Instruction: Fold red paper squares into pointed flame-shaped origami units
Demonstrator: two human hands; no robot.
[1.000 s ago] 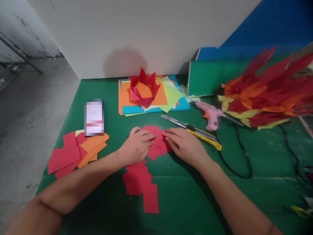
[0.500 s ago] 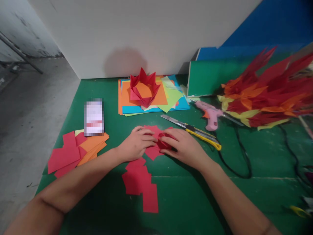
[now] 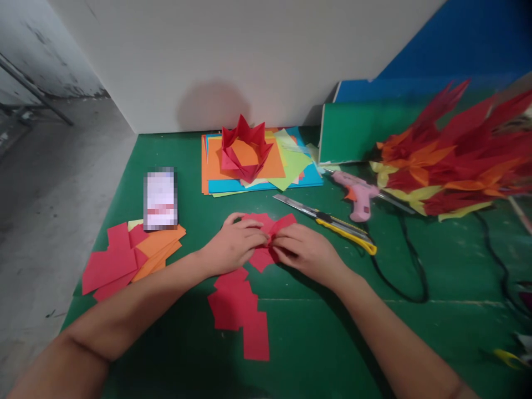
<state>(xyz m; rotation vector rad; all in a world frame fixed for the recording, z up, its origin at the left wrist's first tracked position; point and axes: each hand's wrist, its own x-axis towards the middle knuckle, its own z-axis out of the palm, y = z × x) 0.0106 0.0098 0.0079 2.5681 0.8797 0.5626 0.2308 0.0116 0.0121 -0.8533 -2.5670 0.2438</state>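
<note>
Both hands meet over a red folded paper piece (image 3: pixel 261 259) in the middle of the green table. From the left, my left hand (image 3: pixel 236 244) has its fingers curled onto the paper. My right hand (image 3: pixel 310 252) pinches the paper's right part, with a raised red flap showing above its fingers. The fingertips of both hands nearly touch and cover the paper's centre. Just below lie loose red paper pieces (image 3: pixel 236 305), partly overlapping. A red pointed paper ring (image 3: pixel 266 152) stands behind the hands on a stack of coloured sheets (image 3: pixel 307 180).
A yellow utility knife (image 3: pixel 344 233) with its blade out lies beyond my right hand, near a pink glue gun (image 3: pixel 361 200) with a black cord. Red and orange paper flames (image 3: pixel 453 149) stand at right. A phone (image 3: pixel 161 194) and red and orange papers (image 3: pixel 110 263) lie at left.
My right hand's fingers have drawn together and shifted slightly, and a red flap now shows upright above them. My left hand stays nearly in place on the paper.
</note>
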